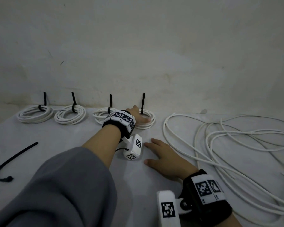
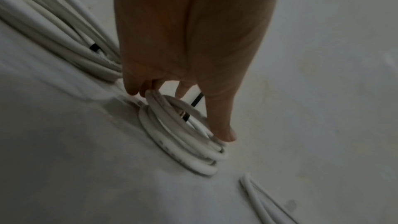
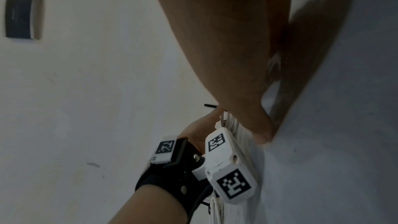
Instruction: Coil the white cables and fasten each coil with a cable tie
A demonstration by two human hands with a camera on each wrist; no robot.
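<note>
Four tied coils line the wall; your left hand point(image 1: 138, 116) covers part of the fourth coil point(image 1: 147, 119), fingers seemingly curled round its strands, though that wrist view is blurred. Your right hand point(image 1: 166, 158) lies flat, fingers spread, on the white tabletop point(image 1: 72, 133), beside the loose cable point(image 1: 228, 145). Spare ties point(image 1: 11, 158) lie left.

— Any writing to read on anything here?
— None. The white blocks on the black wrist bands point(image 1: 203, 192) carry only black-and-white square code patterns, no letters. The dark rectangular wall plate point(image 3: 22, 15) has a faint line of print, too blurred to read.
</note>
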